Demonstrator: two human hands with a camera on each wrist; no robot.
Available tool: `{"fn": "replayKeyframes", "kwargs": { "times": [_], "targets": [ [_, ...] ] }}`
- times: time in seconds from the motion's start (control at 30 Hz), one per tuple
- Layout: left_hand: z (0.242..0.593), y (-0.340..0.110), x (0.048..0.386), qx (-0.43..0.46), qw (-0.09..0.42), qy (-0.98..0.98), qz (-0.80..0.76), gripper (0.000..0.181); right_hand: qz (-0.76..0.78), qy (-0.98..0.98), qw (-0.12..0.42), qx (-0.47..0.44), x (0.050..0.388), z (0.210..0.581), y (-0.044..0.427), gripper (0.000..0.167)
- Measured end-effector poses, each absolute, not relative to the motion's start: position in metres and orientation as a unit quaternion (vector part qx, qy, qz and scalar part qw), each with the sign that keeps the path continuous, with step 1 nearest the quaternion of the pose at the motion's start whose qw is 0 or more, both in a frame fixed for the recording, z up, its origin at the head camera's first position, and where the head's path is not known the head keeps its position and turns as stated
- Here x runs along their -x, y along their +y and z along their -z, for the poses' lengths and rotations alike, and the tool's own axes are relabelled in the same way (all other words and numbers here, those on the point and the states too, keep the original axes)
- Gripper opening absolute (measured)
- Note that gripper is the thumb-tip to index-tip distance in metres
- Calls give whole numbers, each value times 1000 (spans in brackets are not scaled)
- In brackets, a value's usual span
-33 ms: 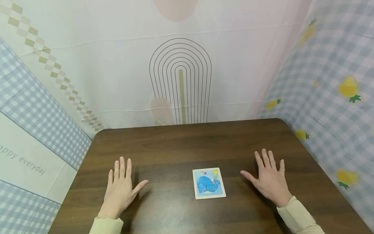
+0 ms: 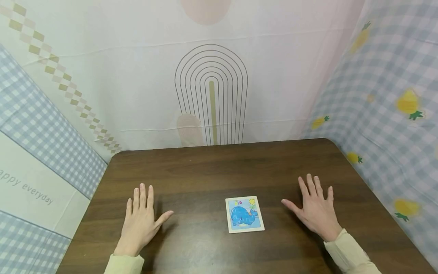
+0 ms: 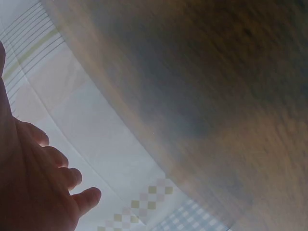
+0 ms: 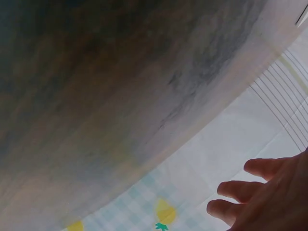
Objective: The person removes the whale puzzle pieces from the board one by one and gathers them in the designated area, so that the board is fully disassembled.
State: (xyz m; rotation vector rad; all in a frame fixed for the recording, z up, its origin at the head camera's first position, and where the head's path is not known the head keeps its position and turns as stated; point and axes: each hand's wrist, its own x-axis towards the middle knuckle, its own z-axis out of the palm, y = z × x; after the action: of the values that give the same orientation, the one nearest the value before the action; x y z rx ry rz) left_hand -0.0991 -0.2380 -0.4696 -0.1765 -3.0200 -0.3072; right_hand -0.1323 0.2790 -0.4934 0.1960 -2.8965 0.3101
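Pale-bordered square panel with a blue whale picture point(image 2: 245, 215) lies flat on the dark brown wood-grain table point(image 2: 205, 171), between the bare left hand point(image 2: 139, 222) and bare right hand point(image 2: 318, 213), nearer the latter. White printed fabric backdrop point(image 2: 143, 83) hangs behind the table; blue-and-white checked fabric point(image 2: 380, 110) flanks its right side.

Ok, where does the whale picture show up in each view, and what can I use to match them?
Head: the whale picture lies below centre, slightly right, on the table between the left hand and right hand.
Left wrist: not in it.
Right wrist: not in it.
Shared landmark: the lined arch print, upper middle in head, top left in left wrist, upper right in right wrist.
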Motion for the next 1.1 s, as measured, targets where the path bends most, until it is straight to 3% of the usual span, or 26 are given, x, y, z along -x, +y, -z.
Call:
{"fn": "replayKeyframes", "kwargs": {
  "times": [0.33, 0.53, 0.87, 1.1],
  "targets": [
    [466, -218, 102, 79, 20, -987, 140, 99, -128, -984, 105, -66, 131, 487, 272, 98],
    [463, -170, 108, 125, -17, -969, 214, 92, -137, -981, 86, -106, 132, 476, 250, 86],
    [465, -87, 121, 187, -138, -943, 239, 99, -175, -968, 31, -179, 130, 472, 196, 69],
    [473, -66, 130, 185, -159, -943, 227, 98, -176, -960, 3, -220, 135, 475, 158, 60]
  ]
}}
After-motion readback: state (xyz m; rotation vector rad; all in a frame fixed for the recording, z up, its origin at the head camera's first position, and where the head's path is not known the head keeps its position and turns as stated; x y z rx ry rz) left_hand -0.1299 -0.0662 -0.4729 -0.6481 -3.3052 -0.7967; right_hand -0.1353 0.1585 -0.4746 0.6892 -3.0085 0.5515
